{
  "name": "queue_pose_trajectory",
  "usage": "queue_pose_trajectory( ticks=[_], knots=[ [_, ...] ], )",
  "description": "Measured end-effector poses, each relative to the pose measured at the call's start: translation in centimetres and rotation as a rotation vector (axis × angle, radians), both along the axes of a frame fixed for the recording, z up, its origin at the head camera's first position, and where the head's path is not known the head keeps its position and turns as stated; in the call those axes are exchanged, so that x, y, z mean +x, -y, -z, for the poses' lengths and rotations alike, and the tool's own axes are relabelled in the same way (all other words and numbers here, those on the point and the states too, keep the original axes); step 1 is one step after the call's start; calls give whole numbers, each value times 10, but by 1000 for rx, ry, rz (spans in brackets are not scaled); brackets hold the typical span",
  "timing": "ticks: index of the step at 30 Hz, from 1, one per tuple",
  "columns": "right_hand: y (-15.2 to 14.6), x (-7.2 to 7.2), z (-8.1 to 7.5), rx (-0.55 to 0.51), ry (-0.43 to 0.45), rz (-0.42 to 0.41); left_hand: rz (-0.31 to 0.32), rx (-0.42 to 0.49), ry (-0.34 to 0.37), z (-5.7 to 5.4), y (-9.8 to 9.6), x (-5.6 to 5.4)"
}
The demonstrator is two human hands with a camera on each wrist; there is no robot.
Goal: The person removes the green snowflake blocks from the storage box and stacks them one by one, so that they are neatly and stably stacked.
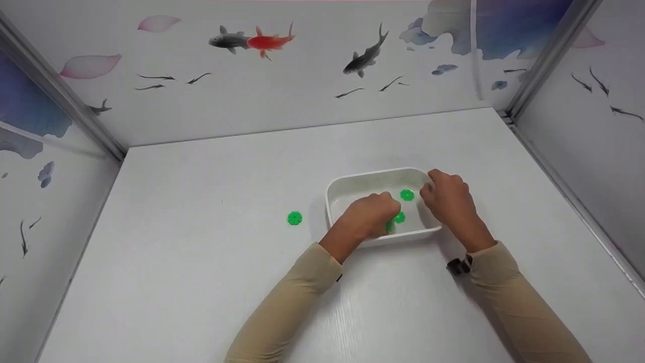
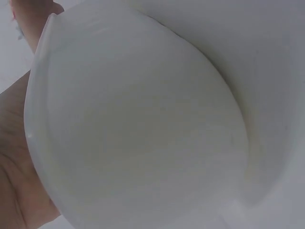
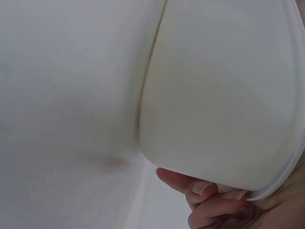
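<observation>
A white rectangular tray (image 1: 373, 176) holds green flower-shaped plastic discs. One disc (image 1: 407, 195) lies near its far right, and another disc (image 1: 399, 217) sits beside my left hand. My left hand (image 1: 368, 214) reaches over the near left rim into the tray, fingers curled down around a green disc (image 1: 389, 226) that is partly hidden. At the right end, my right hand (image 1: 450, 197) grips the tray's rim, and the right wrist view shows its bent fingers (image 3: 214, 207) against the outer wall (image 3: 214, 109). The left wrist view shows mostly the tray's outer wall (image 2: 143, 119), the fingertips hidden.
A single green disc (image 1: 295, 218) lies on the white table (image 1: 201, 262) left of the tray. Panels (image 1: 302, 91) printed with fish enclose the table at the back and both sides. A dark wrist strap (image 1: 458, 266) shows at the right cuff.
</observation>
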State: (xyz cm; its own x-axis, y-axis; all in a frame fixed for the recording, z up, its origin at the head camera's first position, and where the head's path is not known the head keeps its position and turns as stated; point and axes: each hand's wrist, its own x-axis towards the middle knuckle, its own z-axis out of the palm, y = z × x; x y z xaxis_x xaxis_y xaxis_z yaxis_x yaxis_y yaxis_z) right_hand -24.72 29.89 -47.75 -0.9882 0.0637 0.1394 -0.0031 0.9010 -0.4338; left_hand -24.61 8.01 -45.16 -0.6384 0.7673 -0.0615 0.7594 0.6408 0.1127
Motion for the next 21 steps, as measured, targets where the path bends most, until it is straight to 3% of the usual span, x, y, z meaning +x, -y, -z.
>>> queue_pose_trajectory(
  ticks=[6, 15, 21],
  knots=[
    [0, 0, 0, -11, -2, -7, 3, 16, 10, 0, 3, -3],
    [-2, -1, 2, -8, -31, -26, 60, 106, 34, 3, 11, -10],
    [-1, -1, 1, -10, -13, -19, 49, 113, 53, 1, 15, -12]
  ],
)
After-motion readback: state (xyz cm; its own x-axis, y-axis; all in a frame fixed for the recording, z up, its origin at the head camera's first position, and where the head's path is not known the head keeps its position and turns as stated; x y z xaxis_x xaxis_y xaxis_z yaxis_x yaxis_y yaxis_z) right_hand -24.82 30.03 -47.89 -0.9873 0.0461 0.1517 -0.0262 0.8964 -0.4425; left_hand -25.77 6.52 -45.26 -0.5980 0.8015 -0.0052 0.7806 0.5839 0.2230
